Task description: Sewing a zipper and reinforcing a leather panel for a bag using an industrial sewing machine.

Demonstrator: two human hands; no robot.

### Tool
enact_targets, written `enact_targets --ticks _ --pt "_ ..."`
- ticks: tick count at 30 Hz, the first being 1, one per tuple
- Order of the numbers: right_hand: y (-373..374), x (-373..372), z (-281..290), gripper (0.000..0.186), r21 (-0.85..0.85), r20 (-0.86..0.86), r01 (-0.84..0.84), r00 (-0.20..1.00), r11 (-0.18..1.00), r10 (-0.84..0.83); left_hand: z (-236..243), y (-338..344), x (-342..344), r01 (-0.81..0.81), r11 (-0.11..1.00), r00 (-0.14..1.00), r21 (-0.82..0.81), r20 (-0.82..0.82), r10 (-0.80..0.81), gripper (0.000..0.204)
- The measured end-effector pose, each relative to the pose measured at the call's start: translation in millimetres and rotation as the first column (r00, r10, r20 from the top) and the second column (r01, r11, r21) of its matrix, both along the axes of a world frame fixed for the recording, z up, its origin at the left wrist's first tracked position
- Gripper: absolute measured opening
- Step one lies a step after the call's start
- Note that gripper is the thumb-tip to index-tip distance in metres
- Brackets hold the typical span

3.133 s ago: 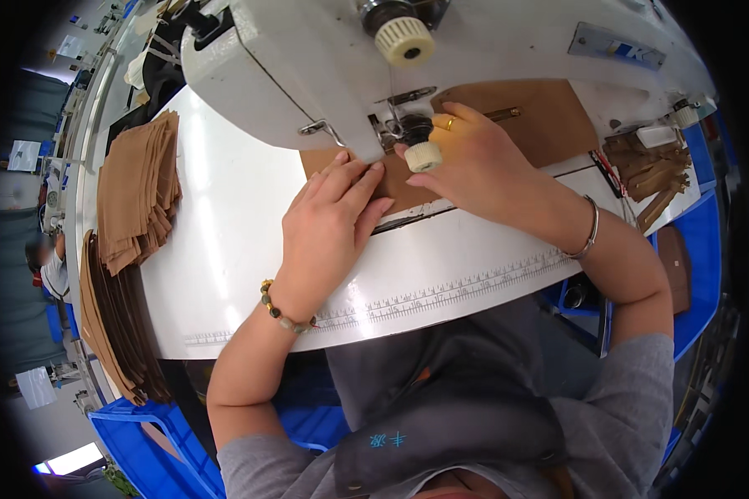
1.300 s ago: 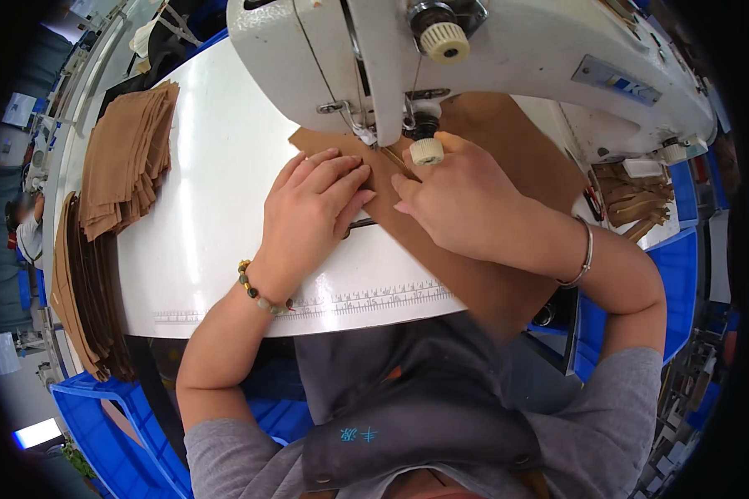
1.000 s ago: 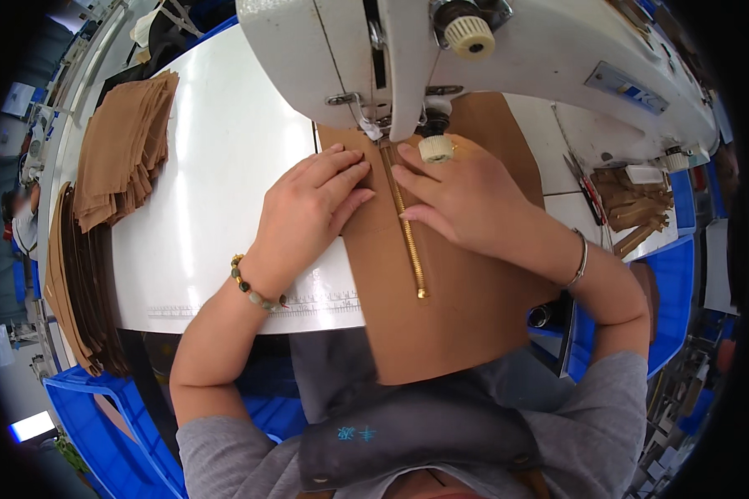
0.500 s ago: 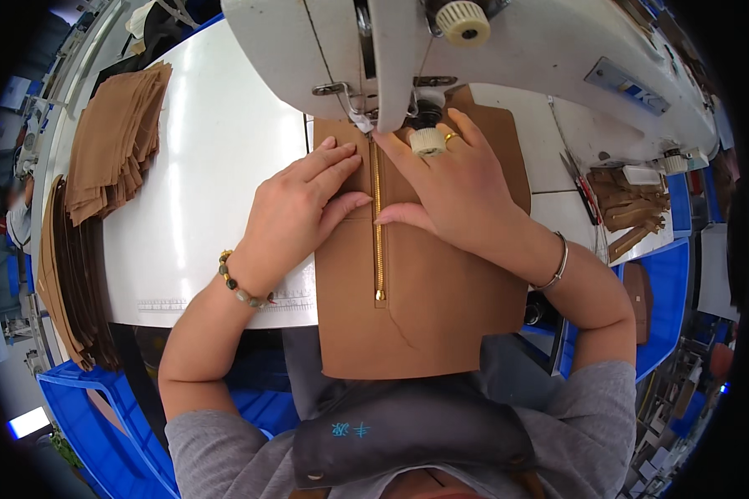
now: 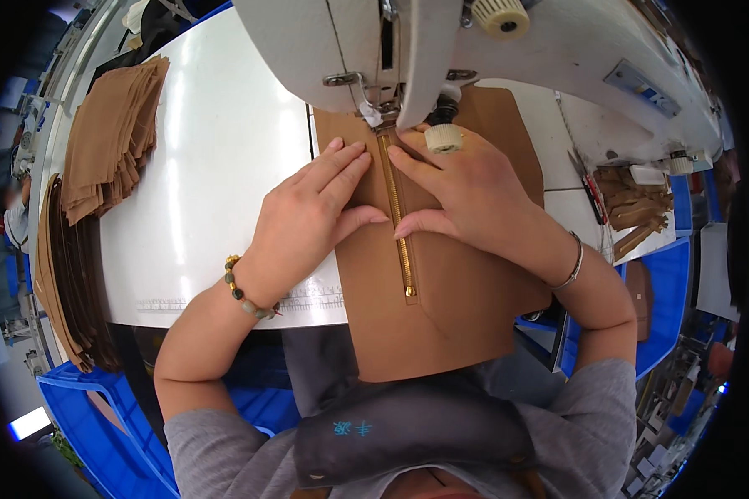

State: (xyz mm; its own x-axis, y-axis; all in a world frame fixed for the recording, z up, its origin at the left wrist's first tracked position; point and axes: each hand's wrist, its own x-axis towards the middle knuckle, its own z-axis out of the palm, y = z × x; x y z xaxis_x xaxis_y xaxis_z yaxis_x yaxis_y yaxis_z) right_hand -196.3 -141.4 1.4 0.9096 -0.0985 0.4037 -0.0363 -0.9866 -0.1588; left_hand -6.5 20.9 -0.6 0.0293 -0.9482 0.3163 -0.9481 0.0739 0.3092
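A brown panel (image 5: 441, 333) with a gold zipper (image 5: 403, 258) running lengthwise lies under the needle area (image 5: 383, 115) of a white sewing machine (image 5: 541, 50), its near part over the table's front edge. My left hand (image 5: 308, 216) rests open on the panel left of the zipper, fingertips below the presser foot, thumb pointing toward the zipper. My right hand (image 5: 474, 187) lies open on the panel to the right, fingers spread, thumb tip beside the zipper, some fingertips partly behind a cream knob (image 5: 443, 138).
Brown cut pieces (image 5: 112, 125) and long strips (image 5: 75, 287) are stacked at the left. Scissors (image 5: 588, 187) and brown scraps (image 5: 632, 208) lie at the right. Blue bins (image 5: 91, 420) stand below both sides. A co-worker (image 5: 18, 212) shows at the far left.
The panel has turned from crosswise, through diagonal, to lengthwise, exposing the zipper. Both hands moved with it, staying flat on it; over the last half second it tilted slightly.
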Motion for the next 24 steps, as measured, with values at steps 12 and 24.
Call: enact_targets --ticks 12,24 --pt "9.4 1.4 -5.1 0.084 -0.021 -0.005 0.032 0.999 0.999 -0.032 1.7 -1.4 -2.7 0.005 1.000 1.000 0.003 -0.029 -0.005 0.068" --pt "10.4 3.0 -5.0 0.082 -0.046 -0.024 0.048 0.999 0.998 -0.049 9.5 -3.5 -2.7 0.061 0.997 0.995 0.056 0.075 -0.065 0.065"
